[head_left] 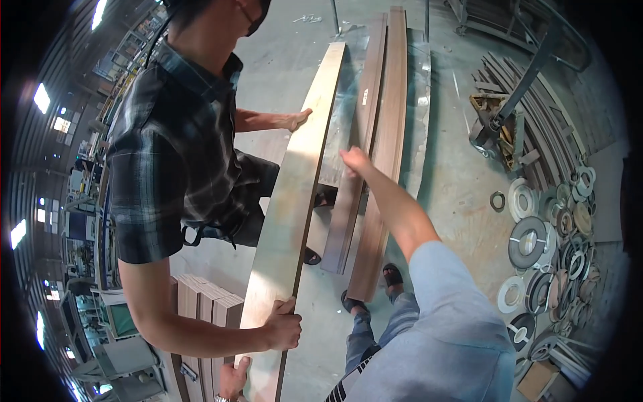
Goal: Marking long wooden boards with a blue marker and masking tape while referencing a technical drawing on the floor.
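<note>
A long pale wooden board (284,201) slants away from me, its broad face up. My left hand (233,382), with a watch at the wrist, grips its near left edge, thumb on top. My right hand (355,161) reaches out over a dark brown board (365,107), fingers curled in and nothing visible in them. It is apart from the pale board. Across from me, a person in a dark plaid shirt (177,147) holds the pale board's edges with one hand (284,327) near me and the other (299,120) farther up.
Another brown board (388,127) lies beside the dark one on a long support. Stacked brown panels (207,308) stand at lower left. On the right are several edge-banding rolls (529,242), a pallet jack (492,124) and long strips (536,100).
</note>
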Demonstrator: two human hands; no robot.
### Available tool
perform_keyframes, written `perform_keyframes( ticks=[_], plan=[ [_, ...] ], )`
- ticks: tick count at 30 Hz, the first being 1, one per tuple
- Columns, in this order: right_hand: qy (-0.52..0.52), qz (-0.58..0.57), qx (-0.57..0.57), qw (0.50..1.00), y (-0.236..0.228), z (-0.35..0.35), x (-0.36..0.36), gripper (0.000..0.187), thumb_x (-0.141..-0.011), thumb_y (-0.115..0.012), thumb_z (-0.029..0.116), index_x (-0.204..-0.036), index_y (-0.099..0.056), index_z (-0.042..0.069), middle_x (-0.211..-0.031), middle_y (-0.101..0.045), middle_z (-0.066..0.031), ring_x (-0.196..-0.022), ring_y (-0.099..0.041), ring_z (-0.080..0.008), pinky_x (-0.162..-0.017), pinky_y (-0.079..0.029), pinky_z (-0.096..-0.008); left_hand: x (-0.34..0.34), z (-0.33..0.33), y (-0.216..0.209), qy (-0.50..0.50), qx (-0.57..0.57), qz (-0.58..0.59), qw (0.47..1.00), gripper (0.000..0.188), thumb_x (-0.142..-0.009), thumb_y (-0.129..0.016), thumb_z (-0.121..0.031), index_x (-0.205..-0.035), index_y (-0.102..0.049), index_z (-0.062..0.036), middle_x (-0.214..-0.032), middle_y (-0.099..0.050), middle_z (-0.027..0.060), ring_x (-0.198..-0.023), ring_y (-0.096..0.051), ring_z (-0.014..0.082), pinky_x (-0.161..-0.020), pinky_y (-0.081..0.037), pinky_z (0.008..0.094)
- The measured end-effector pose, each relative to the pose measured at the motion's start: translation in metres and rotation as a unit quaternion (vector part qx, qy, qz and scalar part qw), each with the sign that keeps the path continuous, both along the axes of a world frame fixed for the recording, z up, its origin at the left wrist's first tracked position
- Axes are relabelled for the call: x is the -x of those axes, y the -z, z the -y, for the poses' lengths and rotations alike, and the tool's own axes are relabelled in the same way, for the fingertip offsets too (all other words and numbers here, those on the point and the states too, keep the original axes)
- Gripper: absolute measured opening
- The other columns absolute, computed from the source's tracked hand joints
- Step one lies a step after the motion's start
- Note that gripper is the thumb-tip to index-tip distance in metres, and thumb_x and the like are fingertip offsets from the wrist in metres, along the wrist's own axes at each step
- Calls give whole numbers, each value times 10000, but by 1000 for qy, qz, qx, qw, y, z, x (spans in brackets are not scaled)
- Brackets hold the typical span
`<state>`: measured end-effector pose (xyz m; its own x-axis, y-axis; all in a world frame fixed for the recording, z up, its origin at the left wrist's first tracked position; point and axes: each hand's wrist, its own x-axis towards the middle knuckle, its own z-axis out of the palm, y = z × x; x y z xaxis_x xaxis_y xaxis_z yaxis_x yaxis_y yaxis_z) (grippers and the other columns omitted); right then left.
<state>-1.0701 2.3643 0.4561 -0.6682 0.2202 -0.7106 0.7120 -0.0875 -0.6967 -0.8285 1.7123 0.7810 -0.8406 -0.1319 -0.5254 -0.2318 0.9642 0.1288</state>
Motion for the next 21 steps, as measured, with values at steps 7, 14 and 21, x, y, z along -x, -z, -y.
perform_keyframes(
  ticks=[7,14,21],
  plan=[
    [336,-194,352,852,-63,158,-24,318,-874,-760,307,-1021,-652,47,-857,-668,-100,-733,-677,-271,-642,-566,-415,16,-74,-47,57,15,24,998,894,-901,-564,-672,-961,-641,216,-898,-633,433,-944,-691,421,-792,-522,500],
    [403,-229,211,860,-72,106,-15,245,-800,-783,105,-941,-638,-34,-877,-676,-119,-759,-670,-255,-672,-559,-404,17,-67,41,-50,-67,78,993,682,-924,-623,-556,-826,-623,119,-756,-581,185,-806,-531,214,-687,-415,369],
    [423,-223,139,867,-27,-7,2,378,-792,-799,138,-1038,-655,-111,-1026,-688,-164,-906,-662,-249,-765,-549,-393,72,-123,117,17,-116,63,991,667,-862,-668,-625,-826,-725,39,-659,-687,141,-655,-695,241,-653,-528,385]
  ],
)
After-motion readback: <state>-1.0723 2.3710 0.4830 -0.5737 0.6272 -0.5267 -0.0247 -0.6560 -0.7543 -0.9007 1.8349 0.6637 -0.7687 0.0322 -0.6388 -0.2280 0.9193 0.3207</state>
